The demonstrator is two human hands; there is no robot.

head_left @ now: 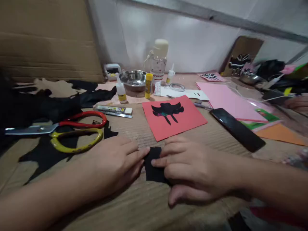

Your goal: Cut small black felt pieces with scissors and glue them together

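Observation:
A small black piece of paper or thin cloth (155, 173) lies on the cardboard surface in front of me. My left hand (113, 160) is at its left edge, fingers drawn together with the tips against it; the thumb is mostly hidden. Stretched over its right side, my right hand (192, 166) presses it down, with the index fingertip on top. Just beyond them is a red card (192, 123) bearing a black cut-out shape (167, 110). Left of my left hand rest scissors with red and yellow handles (77, 133), over black scraps (45, 157).
Behind stand a glue stick (148, 86), a glue bottle (121, 89), a metal bowl (133, 80) and a lidded bottle (159, 59). A box cutter blade pack (115, 110) lies left. At right are a phone (237, 128), pink sheets (228, 101) and another person's hand (297, 103).

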